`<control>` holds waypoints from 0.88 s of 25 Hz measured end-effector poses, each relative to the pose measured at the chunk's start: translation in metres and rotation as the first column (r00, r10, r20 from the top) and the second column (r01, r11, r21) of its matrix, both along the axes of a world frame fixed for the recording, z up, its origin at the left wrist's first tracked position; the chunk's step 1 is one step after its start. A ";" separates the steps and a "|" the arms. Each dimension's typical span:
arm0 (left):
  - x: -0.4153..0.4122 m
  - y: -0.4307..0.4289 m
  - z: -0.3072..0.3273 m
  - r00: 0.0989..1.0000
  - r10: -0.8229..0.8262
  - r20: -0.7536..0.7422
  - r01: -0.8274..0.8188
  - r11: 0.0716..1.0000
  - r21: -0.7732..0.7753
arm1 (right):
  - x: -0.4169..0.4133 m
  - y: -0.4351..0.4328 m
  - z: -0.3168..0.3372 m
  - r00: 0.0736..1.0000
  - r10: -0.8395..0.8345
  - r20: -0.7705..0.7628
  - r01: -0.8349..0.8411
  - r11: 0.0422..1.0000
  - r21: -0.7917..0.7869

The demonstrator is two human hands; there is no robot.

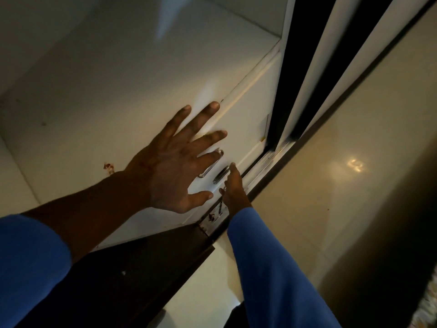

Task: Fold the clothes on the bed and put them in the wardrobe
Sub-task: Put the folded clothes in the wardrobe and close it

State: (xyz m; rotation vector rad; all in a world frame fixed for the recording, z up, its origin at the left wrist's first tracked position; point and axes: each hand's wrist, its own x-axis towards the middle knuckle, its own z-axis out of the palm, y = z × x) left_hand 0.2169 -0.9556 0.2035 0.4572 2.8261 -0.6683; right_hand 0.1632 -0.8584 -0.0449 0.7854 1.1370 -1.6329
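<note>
The view is tilted steeply and I face the white wardrobe [132, 74] from close up. My left hand [175, 166] is spread flat with straight fingers over the white door or drawer front, its little finger across a chrome handle [212, 165]. My right hand [233, 190] reaches in from a blue sleeve, fingers extended toward a second chrome handle [221, 175] beside the metal sliding track [264, 162]. Whether it touches that handle I cannot tell. No clothes and no bed are in view.
A dark sliding door edge [295, 74] and pale panels run up the right side. The glossy floor [343, 166] reflects a lamp. A dark wooden panel [132, 268] lies below my left forearm. A patterned rug corner [429, 301] shows at the lower right.
</note>
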 end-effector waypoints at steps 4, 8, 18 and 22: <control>-0.004 -0.006 -0.007 1.000 -0.001 0.022 -0.002 0.991 0.132 | 0.004 -0.015 -0.036 0.992 -0.114 0.052 0.114 0.994 0.004; -0.004 -0.009 -0.009 1.000 0.005 0.003 -0.005 0.989 0.148 | -0.005 -0.001 -0.043 0.995 -0.059 0.086 0.061 0.998 -0.020; -0.001 -0.009 -0.014 0.997 -0.003 -0.077 0.017 0.983 0.182 | -0.003 0.012 -0.036 0.989 0.110 -0.103 -0.113 0.993 -0.021; -0.002 -0.008 -0.014 0.998 0.003 -0.058 0.007 0.987 0.160 | 0.009 0.033 -0.043 0.991 0.078 -0.106 -0.080 0.997 -0.011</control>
